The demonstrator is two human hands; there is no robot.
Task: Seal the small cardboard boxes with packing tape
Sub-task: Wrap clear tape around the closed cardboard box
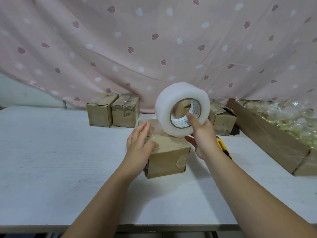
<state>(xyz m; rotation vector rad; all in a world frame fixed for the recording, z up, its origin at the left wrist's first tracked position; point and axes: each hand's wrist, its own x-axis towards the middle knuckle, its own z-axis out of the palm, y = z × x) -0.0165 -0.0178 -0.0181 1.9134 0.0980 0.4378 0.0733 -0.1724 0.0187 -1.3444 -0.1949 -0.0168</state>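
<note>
While a pink leaf-print curtain hangs across the back, the white bench below it carries everything else. A long open carton lies along the right edge, filled with clear-wrapped pieces; what they are cannot be told. Two small boxes stand side by side at the back left, touching, flaps down. Another box sits at back right, top flap torn and lifted, partly hidden by the roll.

Centre: the work box rests on the bench, near corner toward the camera, a short piece of tape stuck on its right face. A clear strip runs from the roll down onto the box top.

The tape roll, thick, milky white with a printed core, is held on edge just above the far right of the box top. Right hand grips it: index finger hooked inside the core, thumb under the outer wall, other fingers behind. Left hand is open and flat, fingers together, pressing on the left part of the box top, grasping nothing.

A yellow cutter lies on the bench just right of the box, mostly hidden by the right wrist.
</note>
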